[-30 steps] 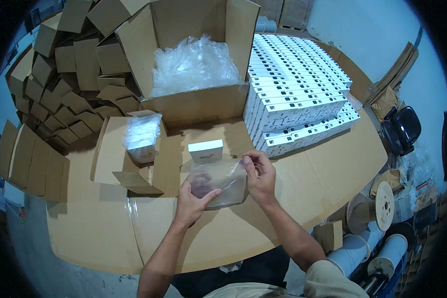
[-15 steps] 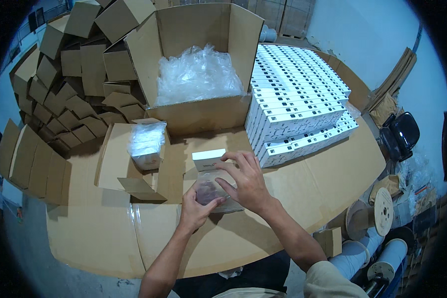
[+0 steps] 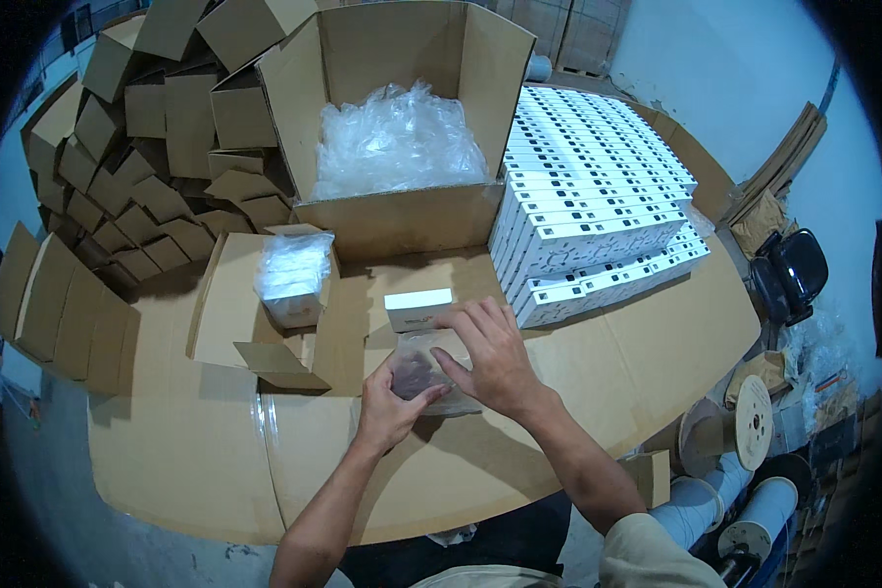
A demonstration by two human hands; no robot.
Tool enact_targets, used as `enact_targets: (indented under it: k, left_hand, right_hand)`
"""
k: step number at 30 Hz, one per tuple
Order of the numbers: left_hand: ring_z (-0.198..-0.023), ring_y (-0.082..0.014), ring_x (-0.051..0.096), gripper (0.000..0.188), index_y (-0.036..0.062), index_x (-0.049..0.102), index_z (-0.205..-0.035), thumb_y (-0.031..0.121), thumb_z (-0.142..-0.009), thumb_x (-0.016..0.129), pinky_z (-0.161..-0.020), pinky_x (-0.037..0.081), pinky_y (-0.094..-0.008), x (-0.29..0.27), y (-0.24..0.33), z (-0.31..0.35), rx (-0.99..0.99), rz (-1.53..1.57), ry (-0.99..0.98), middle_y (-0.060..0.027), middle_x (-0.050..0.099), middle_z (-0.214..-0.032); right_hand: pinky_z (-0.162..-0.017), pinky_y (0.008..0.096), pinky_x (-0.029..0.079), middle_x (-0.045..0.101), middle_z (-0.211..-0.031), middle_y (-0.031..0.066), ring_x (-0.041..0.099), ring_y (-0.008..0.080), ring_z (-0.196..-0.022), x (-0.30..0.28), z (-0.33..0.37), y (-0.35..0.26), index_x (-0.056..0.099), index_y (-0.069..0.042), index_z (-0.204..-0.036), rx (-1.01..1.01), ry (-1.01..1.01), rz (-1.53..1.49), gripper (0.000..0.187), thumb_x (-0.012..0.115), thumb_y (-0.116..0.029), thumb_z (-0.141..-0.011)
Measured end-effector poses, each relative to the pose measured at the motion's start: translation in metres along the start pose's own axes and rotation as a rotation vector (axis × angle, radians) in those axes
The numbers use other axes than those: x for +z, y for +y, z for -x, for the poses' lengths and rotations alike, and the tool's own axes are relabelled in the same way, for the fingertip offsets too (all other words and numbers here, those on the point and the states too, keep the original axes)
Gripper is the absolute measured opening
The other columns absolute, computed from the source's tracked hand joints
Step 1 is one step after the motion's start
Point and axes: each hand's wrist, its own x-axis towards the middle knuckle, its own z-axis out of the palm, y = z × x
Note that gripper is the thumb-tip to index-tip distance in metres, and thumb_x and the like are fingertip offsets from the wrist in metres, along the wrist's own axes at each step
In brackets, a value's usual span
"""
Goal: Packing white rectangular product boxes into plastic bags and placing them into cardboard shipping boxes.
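A clear plastic bag lies flat on the cardboard-covered table in front of me. My left hand pinches its near left part between thumb and fingers. Just beyond the bag's far edge sits a small white box; whether any of it is inside the bag, I cannot tell. Over the bag's right side hovers my right hand, thumb and fingers apart in a C shape. Its fingertips reach the box's right end.
Behind stands a large open carton heaped with clear plastic bags. Stacked white boxes rise at right. An open smaller carton holds bagged items. Folded brown cartons are at left, spools at lower right.
The view has shifted slightly. Both hands, the bag and the white box keep nearly the same places relative to one another.
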Motion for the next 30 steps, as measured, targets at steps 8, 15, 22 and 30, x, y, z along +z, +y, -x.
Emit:
enact_targets:
  k: [8,15,22,30]
  left_hand:
    - [-0.094,-0.0145,0.067,0.048,-0.0006,0.064,-0.118,0.013,-0.078,0.086,-0.087,0.054,-0.0324,0.000,0.001,0.000,-0.016,-0.038,-0.021,-0.0087,0.072,-0.104]
    - [-0.092,-0.0145,0.067,0.040,0.0000,0.063,-0.109,0.013,-0.079,0.086,-0.082,0.055,-0.0322,0.000,0.006,-0.001,0.018,-0.093,-0.012,-0.0082,0.072,-0.098]
    - [-0.091,-0.0158,0.069,0.039,0.0004,0.063,-0.109,0.012,-0.079,0.085,-0.080,0.056,-0.0327,0.004,0.017,0.001,0.005,-0.158,0.024,-0.0096,0.072,-0.099]
    - [-0.092,-0.0173,0.070,0.044,0.0008,0.064,-0.112,0.015,-0.077,0.087,-0.082,0.056,-0.0334,0.000,0.008,0.000,-0.075,-0.124,0.082,-0.0101,0.073,-0.100]
  right_hand:
    - [-0.085,0.0402,0.040,0.064,-0.098,0.0046,0.055,0.0262,-0.096,-0.001,-0.003,0.001,0.062,-0.010,-0.115,0.002,-0.023,-0.001,0.041,0.078,-0.011,-0.077]
    - [-0.084,0.0400,0.042,0.064,-0.094,0.0041,0.056,0.0255,-0.093,-0.015,-0.009,0.007,0.061,-0.009,-0.116,-0.013,-0.177,-0.047,0.038,0.074,-0.006,-0.080]
    - [-0.083,0.0397,0.045,0.063,-0.093,0.0081,0.061,0.0265,-0.092,-0.030,-0.023,-0.002,0.058,-0.006,-0.112,-0.045,-0.259,-0.209,0.032,0.067,-0.001,-0.083]
    - [-0.082,0.0414,0.049,0.063,-0.095,0.0113,0.062,0.0301,-0.092,-0.029,-0.024,-0.004,0.056,-0.004,-0.113,-0.086,-0.353,-0.234,0.031,0.068,-0.005,-0.084]
